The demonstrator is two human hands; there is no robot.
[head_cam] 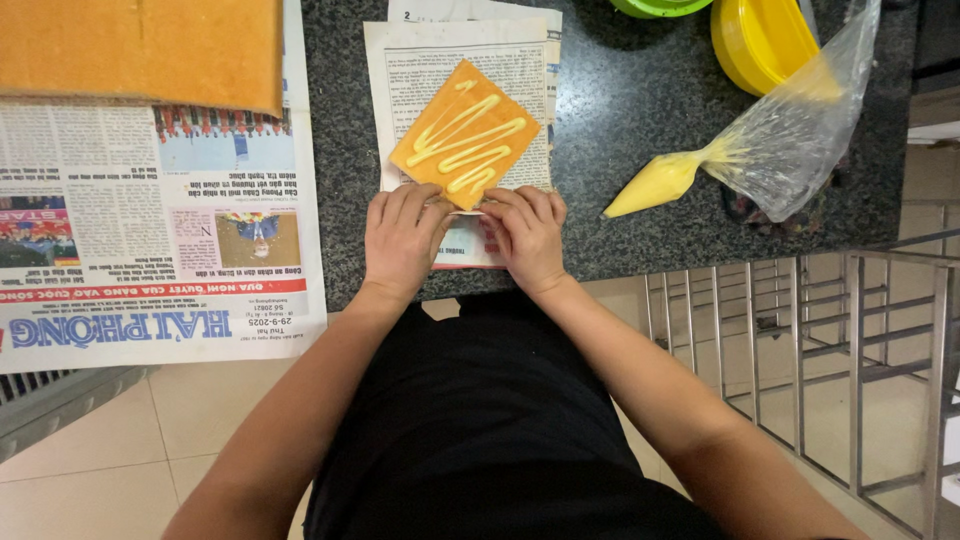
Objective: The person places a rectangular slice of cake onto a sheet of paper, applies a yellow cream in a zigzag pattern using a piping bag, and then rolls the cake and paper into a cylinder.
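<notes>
both hands, left hand (402,238) and right hand (527,232), seem to pinch the cake square's (466,132) near corner, its diagonal pointing away

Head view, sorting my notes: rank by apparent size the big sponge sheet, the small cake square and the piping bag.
1. big sponge sheet, cut off by the frame
2. piping bag
3. small cake square, though it looks close to the bag.
</notes>
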